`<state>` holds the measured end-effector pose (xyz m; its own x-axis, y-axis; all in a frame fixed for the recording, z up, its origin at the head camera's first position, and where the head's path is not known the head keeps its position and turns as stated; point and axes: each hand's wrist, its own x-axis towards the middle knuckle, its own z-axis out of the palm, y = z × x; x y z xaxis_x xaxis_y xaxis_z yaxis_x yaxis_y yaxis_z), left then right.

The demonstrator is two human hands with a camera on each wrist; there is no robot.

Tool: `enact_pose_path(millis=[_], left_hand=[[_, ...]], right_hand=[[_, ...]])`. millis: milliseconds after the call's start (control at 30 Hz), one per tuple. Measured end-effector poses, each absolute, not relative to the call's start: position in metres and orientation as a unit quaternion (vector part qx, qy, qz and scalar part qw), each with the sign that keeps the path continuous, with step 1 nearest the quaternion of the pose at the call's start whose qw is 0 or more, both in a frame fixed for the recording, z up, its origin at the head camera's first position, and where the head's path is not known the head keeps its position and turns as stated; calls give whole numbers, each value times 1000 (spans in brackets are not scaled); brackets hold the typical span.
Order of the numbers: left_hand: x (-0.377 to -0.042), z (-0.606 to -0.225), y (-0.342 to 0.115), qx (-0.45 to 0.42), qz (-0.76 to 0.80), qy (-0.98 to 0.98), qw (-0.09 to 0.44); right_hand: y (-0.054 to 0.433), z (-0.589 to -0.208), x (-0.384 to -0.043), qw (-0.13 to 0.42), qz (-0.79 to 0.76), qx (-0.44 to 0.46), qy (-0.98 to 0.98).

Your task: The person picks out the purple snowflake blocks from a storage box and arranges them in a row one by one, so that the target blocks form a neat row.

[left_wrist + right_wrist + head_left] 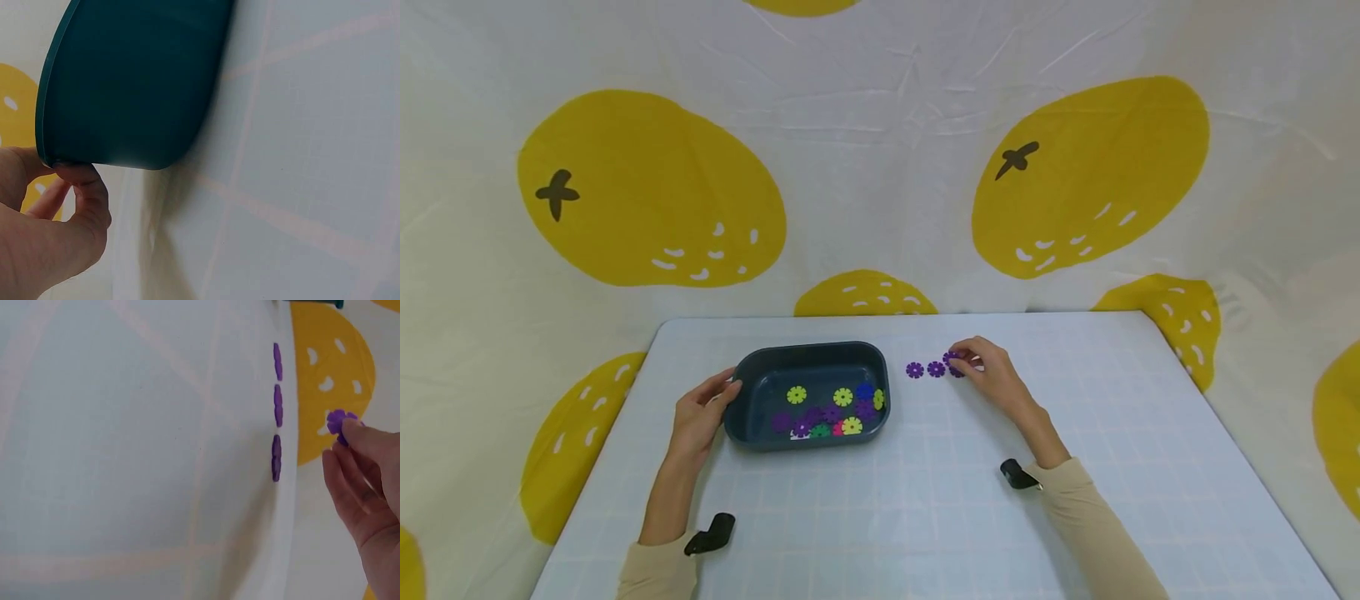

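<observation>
Beige-sleeved left hand [695, 419] pinches the left rim of the teal tray [808, 367]; multicoloured notched discs [832, 414] lie inside; three purple discs [935, 365] form a row on the table [880, 517]; right hand [997, 375] pinches a fourth purple disc [337, 420], raised above the table near the row's right end.

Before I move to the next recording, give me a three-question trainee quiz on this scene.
1. True or false: the left hand grips the tray at its side.
2. How many purple discs lie on the table outside the tray, not counting any held in a hand?
3. What does the right hand pinch?
a) a yellow disc
b) a purple disc
c) a green disc

Key: 1 true; 2 three; 3 b.
</observation>
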<state>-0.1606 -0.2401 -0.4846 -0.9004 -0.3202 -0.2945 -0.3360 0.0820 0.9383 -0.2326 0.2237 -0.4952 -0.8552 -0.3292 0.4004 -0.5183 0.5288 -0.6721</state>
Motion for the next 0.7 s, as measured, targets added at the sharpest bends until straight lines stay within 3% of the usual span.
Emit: enact_pose_path(millis=[700], left_hand=[[-158,-484,-240,-214,651,728,6]], right_hand=[[252,-505,-232,89,403,172,-895]])
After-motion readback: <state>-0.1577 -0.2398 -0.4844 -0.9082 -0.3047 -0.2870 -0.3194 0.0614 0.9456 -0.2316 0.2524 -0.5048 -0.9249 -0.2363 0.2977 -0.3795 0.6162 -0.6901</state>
